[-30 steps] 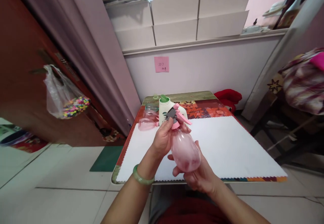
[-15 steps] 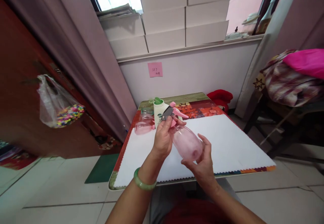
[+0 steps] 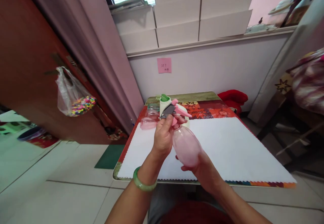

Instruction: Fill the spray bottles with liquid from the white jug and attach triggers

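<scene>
A translucent pink spray bottle (image 3: 186,145) is held tilted above the table, its base toward me on the right. My left hand (image 3: 163,136) is closed around the pink and grey spray head (image 3: 169,110) at the bottle's neck. Around the bottle's lower end, my right hand (image 3: 202,166) is wrapped, with some fingers hidden beneath it. Behind my left hand stands a white container (image 3: 164,102) with a green lid open at its top. Clear pink bottles (image 3: 149,122) lie to its left.
A white scalloped mat (image 3: 227,146) covers much of the patterned table (image 3: 202,97). A pink note (image 3: 164,65) is stuck to the wall. On the door at left hangs a plastic bag (image 3: 76,95) of colourful small pieces. Red cloth (image 3: 233,99) sits behind the table's right corner.
My right hand has shifted from fingertips beside the bottle's base to wrapping around its lower part. The left hand stays at the spray head. The view has turned slightly left.
</scene>
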